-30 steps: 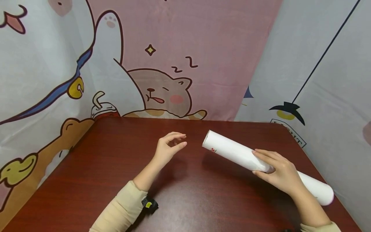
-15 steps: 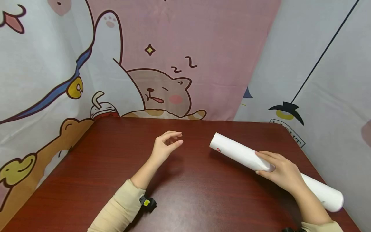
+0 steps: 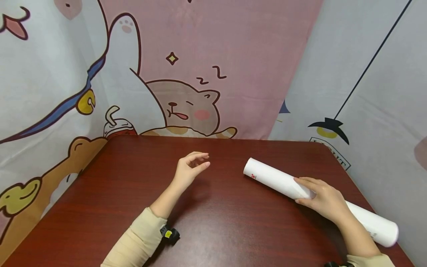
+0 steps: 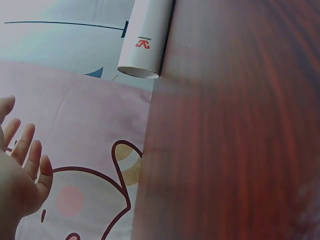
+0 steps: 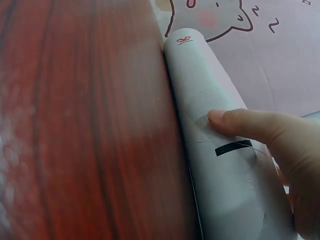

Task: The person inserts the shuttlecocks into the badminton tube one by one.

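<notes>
A long white tube (image 3: 271,178) with a small red logo near its far end lies slantwise on the right side of the table. My right hand (image 3: 325,198) grips it from above around the middle, thumb on the near side and fingers across the top; the palm hides that stretch. In the right wrist view, the thumb presses the white wall beside a short black strip (image 5: 233,147). My left hand (image 3: 188,168) hovers over the table left of the tube, fingers loosely bent and holding nothing. The left wrist view shows the tube's open round end (image 4: 139,73).
The dark red-brown wooden table (image 3: 220,230) spreads under both hands. A printed cartoon cloth (image 3: 253,66) hangs behind it and along both sides. Black wrist devices (image 3: 171,234) sit at the beige sleeves (image 3: 138,237).
The white tube has moved right, and its far end has lowered toward the table, with my right hand still gripping it. My left hand has drawn slightly to the left.
</notes>
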A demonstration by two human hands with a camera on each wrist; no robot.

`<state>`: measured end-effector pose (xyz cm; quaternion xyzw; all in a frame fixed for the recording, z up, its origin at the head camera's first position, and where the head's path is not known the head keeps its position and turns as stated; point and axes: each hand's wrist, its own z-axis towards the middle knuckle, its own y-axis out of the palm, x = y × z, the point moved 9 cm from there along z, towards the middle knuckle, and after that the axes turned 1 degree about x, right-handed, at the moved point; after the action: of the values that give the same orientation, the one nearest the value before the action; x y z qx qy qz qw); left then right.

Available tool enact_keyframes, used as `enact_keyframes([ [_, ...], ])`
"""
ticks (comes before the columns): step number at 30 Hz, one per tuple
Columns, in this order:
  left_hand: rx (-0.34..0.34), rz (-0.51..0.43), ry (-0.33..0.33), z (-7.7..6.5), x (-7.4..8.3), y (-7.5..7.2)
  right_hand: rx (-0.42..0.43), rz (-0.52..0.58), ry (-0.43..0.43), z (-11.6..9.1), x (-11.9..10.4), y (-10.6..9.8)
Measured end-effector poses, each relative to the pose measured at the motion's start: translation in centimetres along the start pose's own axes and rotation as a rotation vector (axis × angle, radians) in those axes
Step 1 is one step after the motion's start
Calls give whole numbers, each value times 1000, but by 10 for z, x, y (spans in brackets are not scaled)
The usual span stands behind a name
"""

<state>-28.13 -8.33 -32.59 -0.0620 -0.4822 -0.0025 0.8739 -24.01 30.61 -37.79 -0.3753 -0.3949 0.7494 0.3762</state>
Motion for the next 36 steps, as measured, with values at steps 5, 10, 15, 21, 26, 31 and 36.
enact_keyframes([
  [5,2,3,4,0,0,0,-3,15,-6,1,1,1],
  [10,1,-1,18,0,1,0,-23,22,2,2,2,3],
  [15,2,-10,20,0,0,1,-38,20,11,2,3,4],
  [21,8,-11,23,0,1,1,-31,16,12,4,2,3],
  [26,1,-12,18,1,2,0,-7,0,3,4,0,-1],
  [31,20,3,18,2,5,-5,25,-11,-10,5,-3,-6],
  [36,31,10,10,3,8,-12,30,-1,10,6,-6,-11],
])
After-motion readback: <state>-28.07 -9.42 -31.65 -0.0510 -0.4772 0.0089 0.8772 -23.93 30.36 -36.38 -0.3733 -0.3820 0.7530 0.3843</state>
